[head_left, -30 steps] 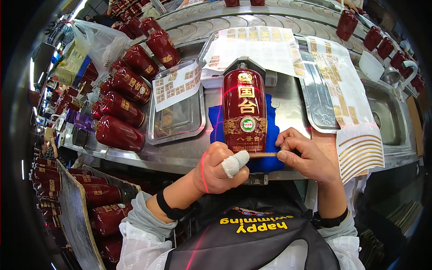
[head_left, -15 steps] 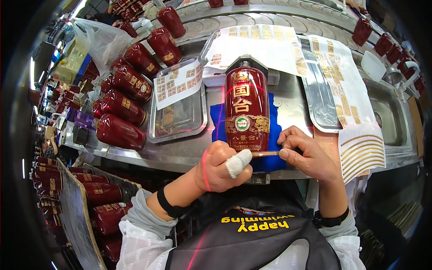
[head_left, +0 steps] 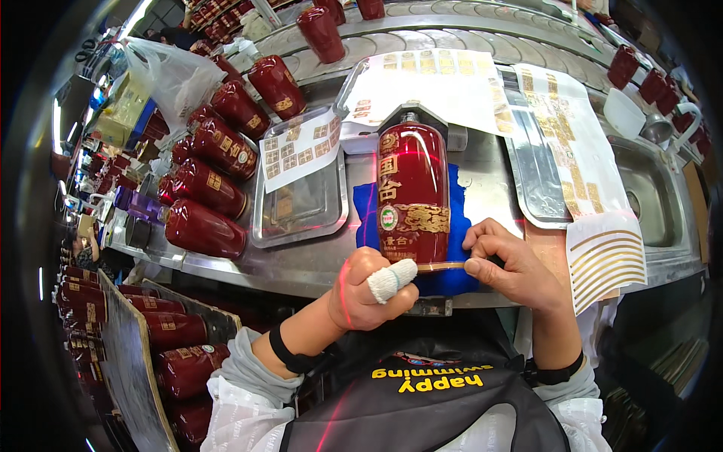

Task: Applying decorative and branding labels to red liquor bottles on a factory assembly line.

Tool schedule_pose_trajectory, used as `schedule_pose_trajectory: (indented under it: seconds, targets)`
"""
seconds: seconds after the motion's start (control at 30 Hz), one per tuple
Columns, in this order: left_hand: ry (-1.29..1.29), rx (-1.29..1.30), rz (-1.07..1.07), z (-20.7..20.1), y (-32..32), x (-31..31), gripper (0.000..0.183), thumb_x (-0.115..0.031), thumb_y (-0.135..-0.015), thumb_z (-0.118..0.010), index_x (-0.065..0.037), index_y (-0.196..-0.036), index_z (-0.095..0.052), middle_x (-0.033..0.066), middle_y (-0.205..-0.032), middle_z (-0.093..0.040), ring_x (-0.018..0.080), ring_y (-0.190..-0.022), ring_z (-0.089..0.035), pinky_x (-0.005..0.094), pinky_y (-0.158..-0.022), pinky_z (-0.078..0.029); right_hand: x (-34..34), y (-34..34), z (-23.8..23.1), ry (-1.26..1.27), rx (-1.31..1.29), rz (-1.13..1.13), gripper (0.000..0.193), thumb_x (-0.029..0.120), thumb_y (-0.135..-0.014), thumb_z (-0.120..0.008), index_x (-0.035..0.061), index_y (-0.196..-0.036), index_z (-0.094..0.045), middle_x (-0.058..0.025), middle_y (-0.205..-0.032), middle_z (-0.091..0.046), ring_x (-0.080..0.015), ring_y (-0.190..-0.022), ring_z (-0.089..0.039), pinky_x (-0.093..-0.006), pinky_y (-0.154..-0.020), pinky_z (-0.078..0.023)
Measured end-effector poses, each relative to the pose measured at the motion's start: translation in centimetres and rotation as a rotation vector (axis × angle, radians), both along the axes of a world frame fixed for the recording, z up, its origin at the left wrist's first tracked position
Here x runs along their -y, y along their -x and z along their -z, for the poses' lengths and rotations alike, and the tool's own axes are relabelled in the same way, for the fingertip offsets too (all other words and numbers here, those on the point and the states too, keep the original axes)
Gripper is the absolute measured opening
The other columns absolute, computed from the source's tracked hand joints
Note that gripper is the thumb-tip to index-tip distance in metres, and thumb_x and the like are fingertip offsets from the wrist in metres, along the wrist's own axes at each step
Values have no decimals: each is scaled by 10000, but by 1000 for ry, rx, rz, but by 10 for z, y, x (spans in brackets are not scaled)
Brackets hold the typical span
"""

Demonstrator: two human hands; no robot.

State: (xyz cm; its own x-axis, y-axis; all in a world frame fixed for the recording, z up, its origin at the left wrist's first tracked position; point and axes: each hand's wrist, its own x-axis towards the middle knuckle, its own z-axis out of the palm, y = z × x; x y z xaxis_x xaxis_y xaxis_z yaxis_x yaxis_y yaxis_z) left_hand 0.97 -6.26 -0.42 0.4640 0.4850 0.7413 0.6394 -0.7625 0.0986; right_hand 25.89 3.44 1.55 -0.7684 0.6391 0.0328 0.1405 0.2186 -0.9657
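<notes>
A dark red bottle (head_left: 422,169) with gold characters and a round green-and-white emblem lies on a blue cloth (head_left: 459,200), its neck in a dark notched rest (head_left: 413,113). Against its base, my left hand (head_left: 369,290) is closed. A white cover (head_left: 392,281) wraps one digit, whose tip meets a thin gold strip (head_left: 440,266) at the bottle's lower edge. To the right, my right hand (head_left: 508,264) pinches the strip's other end between thumb and fingers. The strip runs straight across the base between both hands; its left end is hidden.
Several red bottles (head_left: 207,226) line the left side beside a metal tray (head_left: 301,218) bearing a label sheet (head_left: 301,151). Curved gold strips on a white sheet (head_left: 608,260) lie at right, near a sink (head_left: 659,192). A conveyor (head_left: 459,41) crosses behind.
The bottle has turned about its length, so its characters and emblem now face further left. My left hand has shifted slightly left and down. Bottles on the conveyor have moved right.
</notes>
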Motion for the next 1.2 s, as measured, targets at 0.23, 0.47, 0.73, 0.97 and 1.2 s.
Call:
schedule_pose_trajectory:
  seconds: [0.23,0.47,0.73,0.97,1.2]
  targets:
    - [-102,-135,0,-10,-7,-9,298,-64,-557,-754,-118,-834,-658,-1,-1087,-591,180,-796,-504,310,-648,-400,2,1,2,-28,-2,3,225,182,-897,-663,17,-776,-568,-83,-979,-507,-190,-931,-497,-300,-817,-415]
    - [-78,-115,-19,-11,-3,-4,276,-104,-572,-746,-169,-826,-661,-22,-1068,-601,167,-837,-503,314,-656,-400,3,-3,-13,-43,-9,-24,223,189,-897,-669,24,-786,-569,-83,-1006,-496,-177,-918,-487,-289,-809,-411]
    - [-160,-130,-56,-9,-4,-4,256,-79,-612,-747,-147,-843,-662,-17,-1068,-610,156,-845,-507,308,-660,-408,0,-8,-11,7,14,-25,211,188,-896,-668,25,-797,-577,-82,-1023,-505,-165,-905,-488,-282,-781,-416]
    - [-182,-185,44,-11,-13,-19,241,-61,-581,-732,-191,-773,-669,-13,-1088,-603,181,-808,-476,320,-662,-396,1,-6,-5,-34,21,1,222,196,-891,-671,28,-786,-571,-79,-994,-513,-185,-900,-500,-288,-778,-420]
    - [7,-1,2,0,0,1,231,-42,-602,-743,-132,-801,-664,29,-1112,-611,184,-780,-508,336,-606,-398,0,-3,-6,-18,-3,-3,229,194,-892,-671,20,-786,-567,-82,-989,-506,-185,-912,-494,-291,-796,-417]
